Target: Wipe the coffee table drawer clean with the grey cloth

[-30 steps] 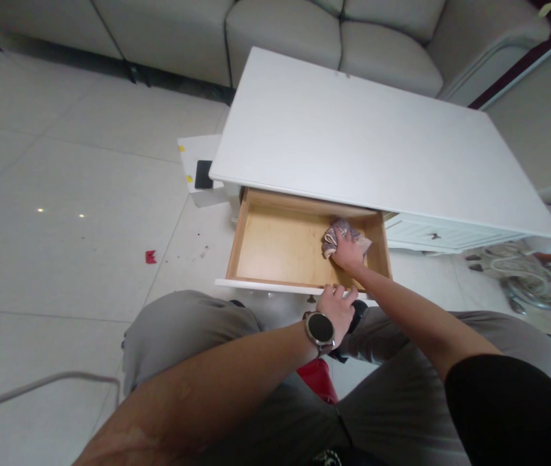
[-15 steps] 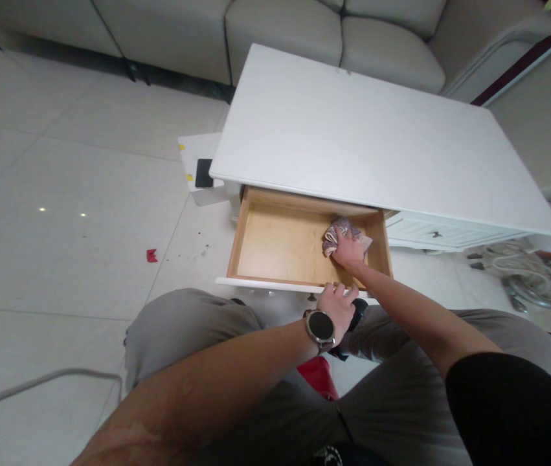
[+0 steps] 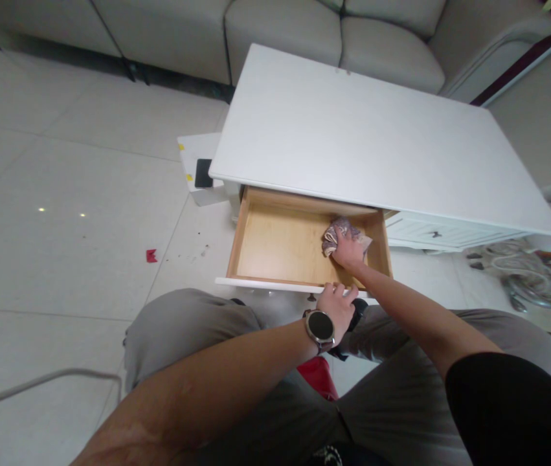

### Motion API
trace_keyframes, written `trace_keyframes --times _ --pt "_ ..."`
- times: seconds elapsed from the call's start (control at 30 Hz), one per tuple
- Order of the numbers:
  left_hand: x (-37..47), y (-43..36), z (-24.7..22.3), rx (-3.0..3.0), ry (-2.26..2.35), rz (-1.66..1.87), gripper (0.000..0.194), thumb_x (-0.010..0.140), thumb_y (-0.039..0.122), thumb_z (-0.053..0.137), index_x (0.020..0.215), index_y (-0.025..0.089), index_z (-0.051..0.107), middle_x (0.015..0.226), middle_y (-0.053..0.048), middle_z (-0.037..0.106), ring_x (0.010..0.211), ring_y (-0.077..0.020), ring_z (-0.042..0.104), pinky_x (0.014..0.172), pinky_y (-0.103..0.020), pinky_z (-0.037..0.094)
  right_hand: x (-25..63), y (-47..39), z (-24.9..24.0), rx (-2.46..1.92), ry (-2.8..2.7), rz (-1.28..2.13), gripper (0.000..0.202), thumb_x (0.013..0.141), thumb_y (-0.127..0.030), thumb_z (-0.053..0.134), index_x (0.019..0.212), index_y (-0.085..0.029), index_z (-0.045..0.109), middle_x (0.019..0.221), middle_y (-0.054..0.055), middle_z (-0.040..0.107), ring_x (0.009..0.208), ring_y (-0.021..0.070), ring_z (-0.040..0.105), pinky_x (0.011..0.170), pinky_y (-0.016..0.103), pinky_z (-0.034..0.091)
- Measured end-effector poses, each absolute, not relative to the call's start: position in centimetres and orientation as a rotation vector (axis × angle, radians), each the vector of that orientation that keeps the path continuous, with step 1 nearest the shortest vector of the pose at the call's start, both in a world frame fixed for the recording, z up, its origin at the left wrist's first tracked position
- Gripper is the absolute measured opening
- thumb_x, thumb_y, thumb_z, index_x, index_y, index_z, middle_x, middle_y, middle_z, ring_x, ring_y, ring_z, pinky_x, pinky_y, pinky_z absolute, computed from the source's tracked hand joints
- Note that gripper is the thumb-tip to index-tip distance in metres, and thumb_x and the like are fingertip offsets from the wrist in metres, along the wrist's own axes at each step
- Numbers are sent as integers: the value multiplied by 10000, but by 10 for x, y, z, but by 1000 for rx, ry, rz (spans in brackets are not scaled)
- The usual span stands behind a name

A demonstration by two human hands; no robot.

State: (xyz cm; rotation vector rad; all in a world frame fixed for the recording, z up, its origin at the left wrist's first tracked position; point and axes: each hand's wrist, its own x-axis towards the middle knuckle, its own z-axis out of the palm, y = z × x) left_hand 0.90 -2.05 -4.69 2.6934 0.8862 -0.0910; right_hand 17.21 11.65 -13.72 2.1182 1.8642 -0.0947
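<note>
A pulled-out wooden drawer (image 3: 280, 243) with a white front juts from the white coffee table (image 3: 377, 136) toward me. Inside it, near the right wall, my right hand (image 3: 349, 251) grips a crumpled patterned cloth (image 3: 332, 234) pressed against the drawer's bottom. Its fingertips are partly buried in the folds. My left hand (image 3: 337, 304), with a round watch (image 3: 320, 325) on the wrist, rests its curled fingers over the top edge of the drawer front, right of the dark knob (image 3: 311, 297).
Behind the table stands a grey sofa (image 3: 280, 32). A white box (image 3: 192, 145) with a dark flat item (image 3: 204, 173) sits left of the table. A red scrap (image 3: 151, 255) lies on the floor. Coiled cords (image 3: 513, 262) crowd the right side, beside a second closed drawer (image 3: 450, 232).
</note>
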Motion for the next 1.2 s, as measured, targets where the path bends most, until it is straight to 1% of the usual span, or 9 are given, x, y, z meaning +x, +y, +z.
trace_keyframes --times 0.23,0.4,0.7,0.8,0.87,0.93,1.0,1.1,1.2 --pt "9 -19 -46 2666 876 -96 433 1059 206 385 1212 250 788 1653 -25 453 1288 -299 512 962 -439 440 172 116 -138 2148 1875 -90 840 992 -456 501 1723 -299 116 1634 255 363 1296 436 522 953 505 485" --pt "9 -20 -48 2658 895 -55 382 1042 214 451 1200 278 792 1633 -25 471 1278 -296 508 960 -439 433 173 116 -138 2144 1866 -111 875 990 -467 504 1724 -306 54 1654 259 337 1332 447 497 985 519 467" --pt "9 -20 -47 2671 890 -65 410 1055 205 412 1197 260 792 1639 -20 469 1279 -293 517 958 -438 440 171 115 -135 2095 1875 -70 835 1008 -376 491 1731 -281 85 1647 252 356 1337 430 500 962 513 510" --pt "10 -20 -49 2669 890 -43 391 1048 208 438 1195 275 794 1633 -22 478 1273 -289 519 960 -444 438 175 116 -133 2105 1938 -101 795 984 -297 538 1714 -291 222 1631 226 411 1308 405 545 969 506 520" --pt "10 -20 -49 2675 883 -39 404 1049 204 425 1202 271 793 1633 -28 478 1279 -293 515 964 -451 439 180 120 -129 2153 1990 -186 744 953 -269 586 1665 -281 372 1561 208 522 1243 379 606 996 505 509" --pt "10 -20 -49 2682 877 -48 421 1052 199 404 1202 264 791 1631 -28 482 1285 -296 510 962 -452 440 187 125 -124 2267 2016 -297 621 940 -290 611 1554 -221 551 1391 191 673 1156 352 664 1005 475 506" --pt "11 -19 -48 2682 876 -67 437 1052 186 386 1196 261 791 1627 -24 489 1285 -291 511 955 -446 443 196 131 -115 2423 2050 -433 494 949 -351 601 1388 -141 685 1199 169 763 1061 321 702 957 413 527" --pt "12 -18 -47 2676 879 -73 444 1047 175 382 1185 254 797 1617 -36 498 1273 -292 522 946 -448 448 212 135 -91 2556 2203 -562 483 970 -411 534 1245 -63 725 1103 147 789 969 282 708 860 359 553" --pt "12 -18 -45 2667 882 -87 436 1043 177 395 1185 245 802 1614 -46 495 1272 -312 531 945 -460 453 226 131 -52 2344 2367 -389 493 956 -383 543 1310 -81 705 1208 145 764 1055 297 690 911 374 541"
